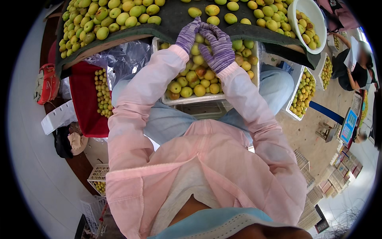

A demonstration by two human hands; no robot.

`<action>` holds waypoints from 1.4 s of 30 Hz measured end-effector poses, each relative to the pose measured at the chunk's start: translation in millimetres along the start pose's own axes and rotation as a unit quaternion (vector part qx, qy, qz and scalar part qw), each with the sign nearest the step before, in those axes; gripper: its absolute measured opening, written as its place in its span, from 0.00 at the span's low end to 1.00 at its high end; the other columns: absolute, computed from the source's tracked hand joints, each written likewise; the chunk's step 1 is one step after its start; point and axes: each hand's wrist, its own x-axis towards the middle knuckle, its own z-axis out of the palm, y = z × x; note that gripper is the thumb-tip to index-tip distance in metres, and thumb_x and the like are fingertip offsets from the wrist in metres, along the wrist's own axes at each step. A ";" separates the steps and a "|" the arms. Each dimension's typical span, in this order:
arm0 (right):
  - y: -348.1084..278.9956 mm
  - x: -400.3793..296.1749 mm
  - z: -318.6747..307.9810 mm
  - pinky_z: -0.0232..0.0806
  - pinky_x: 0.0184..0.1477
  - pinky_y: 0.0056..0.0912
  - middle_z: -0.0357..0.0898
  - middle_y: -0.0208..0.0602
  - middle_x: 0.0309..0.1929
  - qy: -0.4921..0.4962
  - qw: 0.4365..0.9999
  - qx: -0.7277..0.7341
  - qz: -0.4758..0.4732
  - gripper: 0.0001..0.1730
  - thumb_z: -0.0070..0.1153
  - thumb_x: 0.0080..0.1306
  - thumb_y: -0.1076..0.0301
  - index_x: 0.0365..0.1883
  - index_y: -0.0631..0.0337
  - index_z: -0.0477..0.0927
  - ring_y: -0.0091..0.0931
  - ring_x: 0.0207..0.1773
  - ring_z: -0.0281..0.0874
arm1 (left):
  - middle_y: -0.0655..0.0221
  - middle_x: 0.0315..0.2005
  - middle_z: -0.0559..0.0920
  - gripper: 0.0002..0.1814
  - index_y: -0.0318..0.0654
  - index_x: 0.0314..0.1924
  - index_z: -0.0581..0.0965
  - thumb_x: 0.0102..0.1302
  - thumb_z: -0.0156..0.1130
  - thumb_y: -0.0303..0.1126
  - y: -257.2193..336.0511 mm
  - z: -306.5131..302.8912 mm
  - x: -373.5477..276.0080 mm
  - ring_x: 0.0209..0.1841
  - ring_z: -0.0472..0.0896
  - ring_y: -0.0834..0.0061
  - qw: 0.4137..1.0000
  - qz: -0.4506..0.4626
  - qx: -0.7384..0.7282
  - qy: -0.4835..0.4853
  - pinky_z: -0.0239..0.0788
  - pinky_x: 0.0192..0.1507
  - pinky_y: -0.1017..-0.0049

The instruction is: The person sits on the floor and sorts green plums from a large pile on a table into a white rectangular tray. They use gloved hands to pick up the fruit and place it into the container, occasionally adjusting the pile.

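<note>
My left hand (188, 35) and my right hand (218, 49) wear purple knitted gloves. Their fingertips meet at the front edge of a table covered in dark cloth (179, 13). Below them, between my knees, stands a white foam crate (194, 100) full of yellow-green, jujube-like fruits (199, 90), some with brown blotches. One fruit (199, 38) shows between the two hands; whether it is gripped or falling I cannot tell. My right thumb stands apart from its fingers. The left palm is hidden. Several loose fruits (212, 10) lie on the cloth just beyond my fingertips.
Fruit heaps (101, 18) cover the table's left side, and a white basin (315, 44) of fruit sits at its right edge. A red container (86, 101) holds fruit at left; another foam crate (294, 115) stands at right. Farther right is a person (353, 68).
</note>
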 end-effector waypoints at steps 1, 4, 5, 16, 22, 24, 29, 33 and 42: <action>2.3 -9.2 8.1 0.61 0.59 0.42 0.68 0.48 0.55 0.016 1.000 0.004 0.013 0.21 0.59 0.53 0.69 0.47 0.58 0.76 0.44 0.56 0.67 | 0.70 0.34 0.81 0.14 0.34 0.40 0.77 0.69 0.49 0.37 -0.9 8.2 -6.4 0.36 0.76 0.79 0.996 0.081 0.019 0.016 0.68 0.45 0.79; 5.9 -41.3 23.1 0.60 0.59 0.38 0.66 0.50 0.54 0.060 0.992 0.081 0.078 0.20 0.58 0.51 0.75 0.46 0.59 0.76 0.41 0.55 0.66 | 0.66 0.36 0.80 0.10 0.35 0.42 0.76 0.64 0.54 0.31 -16.1 25.5 -37.8 0.37 0.78 0.70 0.969 0.168 0.181 0.008 0.70 0.43 0.75; 10.1 -51.0 26.6 0.61 0.58 0.38 0.67 0.49 0.53 0.054 0.990 0.093 0.088 0.20 0.57 0.51 0.77 0.45 0.59 0.76 0.41 0.55 0.66 | 0.64 0.36 0.80 0.10 0.35 0.43 0.76 0.63 0.55 0.30 -23.9 26.4 -43.4 0.37 0.78 0.66 0.937 0.219 0.272 0.008 0.71 0.43 0.73; 94.0 -40.8 -48.6 0.59 0.60 0.39 0.66 0.54 0.56 -0.117 0.960 -0.071 0.243 0.27 0.58 0.58 0.63 0.55 0.60 0.70 0.44 0.60 0.64 | 0.58 0.54 0.71 0.25 0.48 0.56 0.71 0.58 0.59 0.39 -10.3 23.2 -93.2 0.54 0.70 0.56 0.614 0.266 0.720 -0.183 0.61 0.58 0.62; 82.5 -11.0 -54.7 0.53 0.66 0.37 0.64 0.48 0.61 -0.231 0.938 -0.195 0.172 0.35 0.64 0.52 0.56 0.58 0.56 0.68 0.42 0.64 0.60 | 0.57 0.56 0.70 0.26 0.48 0.59 0.69 0.61 0.55 0.45 -16.0 36.6 -83.4 0.56 0.69 0.58 0.631 0.238 0.716 -0.178 0.56 0.60 0.62; 66.5 -8.0 -81.9 0.56 0.63 0.36 0.68 0.47 0.58 -0.264 0.945 -0.142 0.133 0.30 0.63 0.53 0.58 0.54 0.55 0.72 0.40 0.61 0.64 | 0.58 0.55 0.72 0.26 0.47 0.59 0.69 0.61 0.55 0.46 -19.9 28.1 -79.9 0.57 0.68 0.59 0.648 0.251 0.705 -0.144 0.56 0.61 0.62; 80.0 44.4 -111.2 0.68 0.51 0.34 0.73 0.44 0.51 -0.090 0.983 0.086 0.139 0.22 0.58 0.59 0.54 0.51 0.48 0.74 0.39 0.45 0.77 | 0.60 0.53 0.74 0.27 0.46 0.59 0.69 0.62 0.54 0.46 -21.3 37.5 -89.7 0.58 0.68 0.59 0.679 0.228 0.682 -0.144 0.55 0.61 0.63; 91.8 105.8 -86.1 0.60 0.60 0.40 0.66 0.47 0.59 0.037 0.970 -0.207 0.117 0.26 0.55 0.58 0.54 0.54 0.53 0.72 0.42 0.59 0.65 | 0.61 0.56 0.71 0.23 0.48 0.57 0.71 0.63 0.53 0.45 -41.8 37.2 -81.5 0.57 0.68 0.58 0.605 0.336 0.710 -0.133 0.56 0.60 0.61; 58.5 105.3 7.3 0.62 0.60 0.42 0.65 0.39 0.60 -0.251 0.919 -0.291 0.091 0.29 0.54 0.60 0.56 0.61 0.40 0.66 0.40 0.61 0.65 | 0.61 0.55 0.71 0.17 0.44 0.45 0.78 0.54 0.59 0.38 -32.6 0.6 -131.0 0.61 0.66 0.60 0.553 0.234 0.799 0.033 0.49 0.64 0.55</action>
